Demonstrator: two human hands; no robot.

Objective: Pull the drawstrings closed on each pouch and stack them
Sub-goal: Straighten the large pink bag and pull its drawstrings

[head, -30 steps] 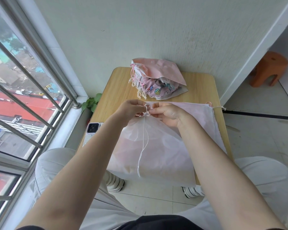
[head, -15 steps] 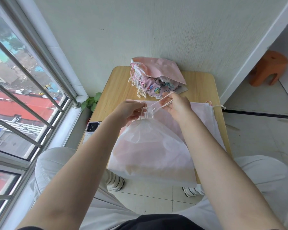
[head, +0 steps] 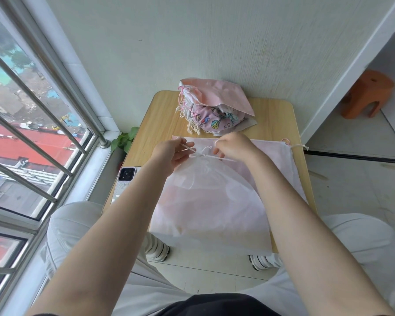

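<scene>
A large white translucent pouch (head: 205, 201) lies on the small wooden table (head: 274, 119), its mouth gathered at the far end, on top of a flat pale pink pouch (head: 271, 153). My left hand (head: 171, 153) pinches one end of the white drawstring (head: 201, 155) at the gathered mouth. My right hand (head: 235, 145) grips the other end, which runs out to the right. A pile of closed pouches (head: 214, 108), pink and patterned, sits at the table's far edge.
A phone (head: 124, 179) lies at the table's left edge. The window with bars (head: 32, 124) is on the left, a small plant (head: 126, 140) below it. An orange stool (head: 367, 94) stands at the right. My knees flank the table.
Both hands were together at the pouch mouth; now they have drawn apart, pulling the drawstring ends sideways. The loose cord that hung down over the pouch is now taut.
</scene>
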